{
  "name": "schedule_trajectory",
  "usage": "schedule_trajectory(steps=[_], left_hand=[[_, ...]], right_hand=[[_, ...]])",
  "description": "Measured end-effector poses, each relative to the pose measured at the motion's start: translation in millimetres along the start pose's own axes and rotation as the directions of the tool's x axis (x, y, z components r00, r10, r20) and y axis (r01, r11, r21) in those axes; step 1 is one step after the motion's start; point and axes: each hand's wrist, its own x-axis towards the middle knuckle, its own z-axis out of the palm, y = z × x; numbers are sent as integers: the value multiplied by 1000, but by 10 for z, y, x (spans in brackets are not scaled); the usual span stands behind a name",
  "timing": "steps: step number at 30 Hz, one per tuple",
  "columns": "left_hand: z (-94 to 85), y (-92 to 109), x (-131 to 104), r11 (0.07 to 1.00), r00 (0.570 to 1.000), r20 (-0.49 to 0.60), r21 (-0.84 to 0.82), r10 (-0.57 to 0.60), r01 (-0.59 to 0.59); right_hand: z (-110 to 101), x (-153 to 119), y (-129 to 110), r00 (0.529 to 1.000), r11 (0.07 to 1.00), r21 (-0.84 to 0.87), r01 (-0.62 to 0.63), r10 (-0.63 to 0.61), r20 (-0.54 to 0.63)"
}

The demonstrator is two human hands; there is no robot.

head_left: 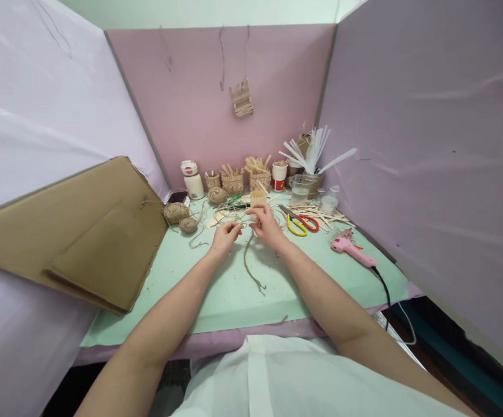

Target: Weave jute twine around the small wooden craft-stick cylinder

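Over the middle of the green-covered table (216,289), my left hand (226,236) is closed in a pinch, its fingertips on a thin strand of twine. Close beside it on the right, my right hand (266,225) has its thumb and forefinger bent toward the same spot, with what they hold too small to make out. A brown twisted cord (248,262) hangs or lies just below my right fingertips and runs toward me, its end frayed. Behind my right hand stands a small pale wooden piece (258,197). Loose twine is tangled behind both hands.
Twine balls (176,213) and a cardboard sheet (99,243) are at left. Scissors (297,225), wooden sticks (331,215) and a pink glue gun (353,250) lie at right. Baskets of sticks (232,182), a white bottle (194,182) and cups (279,175) line the back.
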Motion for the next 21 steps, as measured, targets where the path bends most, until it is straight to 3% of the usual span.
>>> schedule_trajectory(steps=[3, 7, 11, 15, 21], left_hand=[[2, -5, -6, 997, 999, -7, 69, 36, -36], [3, 11, -21, 986, 996, -12, 144, 85, -82], [-2, 28, -28, 973, 993, -8, 199, 120, -116], [-1, 18, -22, 972, 992, 7, 201, 124, -122], [17, 35, -12, 975, 994, 57, 193, 99, -108]], right_hand=[[20, -25, -61, 996, 999, 12, 50, -51, 74], [72, -18, -56, 997, 998, 62, 11, -16, 77], [125, 28, 0, 987, 967, 197, -158, 152, 48], [149, 54, 33, 941, 874, 353, -335, 330, 75], [129, 48, 13, 904, 820, 394, -416, 421, 79]])
